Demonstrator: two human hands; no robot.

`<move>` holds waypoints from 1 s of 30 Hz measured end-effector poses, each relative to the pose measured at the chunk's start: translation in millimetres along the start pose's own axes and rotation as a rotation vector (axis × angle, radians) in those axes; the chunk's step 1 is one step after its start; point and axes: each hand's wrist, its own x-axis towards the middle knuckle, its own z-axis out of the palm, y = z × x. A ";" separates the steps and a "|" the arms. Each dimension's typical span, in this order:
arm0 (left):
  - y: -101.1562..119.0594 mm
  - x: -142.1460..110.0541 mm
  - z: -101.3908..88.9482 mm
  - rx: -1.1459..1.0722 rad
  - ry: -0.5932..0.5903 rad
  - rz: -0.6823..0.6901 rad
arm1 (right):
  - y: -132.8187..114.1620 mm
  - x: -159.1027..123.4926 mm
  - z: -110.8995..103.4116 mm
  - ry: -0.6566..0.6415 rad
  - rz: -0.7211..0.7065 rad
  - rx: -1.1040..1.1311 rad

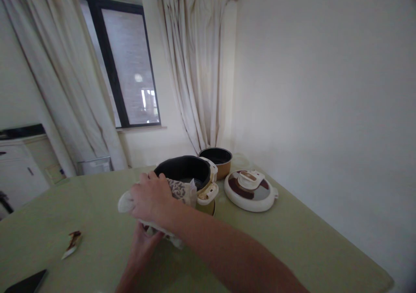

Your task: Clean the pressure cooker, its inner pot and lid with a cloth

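Observation:
A cooker body [186,166] with a black interior and a white rim fitting on its right side stands on the table in front of me. My right hand [152,197] lies over a white cloth [182,190] with a grey pattern, fingers curled around it, pressing it against the cooker's near left side. Lower down, my left hand [146,239] grips the cooker's lower front side under the cloth; its thumb shows while the other fingers are mostly hidden. The cloth and both hands cover much of the cooker's front.
Behind the cooker stands a brown inner pot [223,170] with a dark inside. To its right lies a white and brown lid [249,190]. A small brown-and-white scrap [73,243] and a dark flat device [27,282] rest on the green table [279,245]. A wall borders the right.

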 end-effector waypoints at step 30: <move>8.3 -6.8 7.9 -0.084 -0.009 -0.075 | 169.7 -108.8 -94.5 -0.333 0.100 0.270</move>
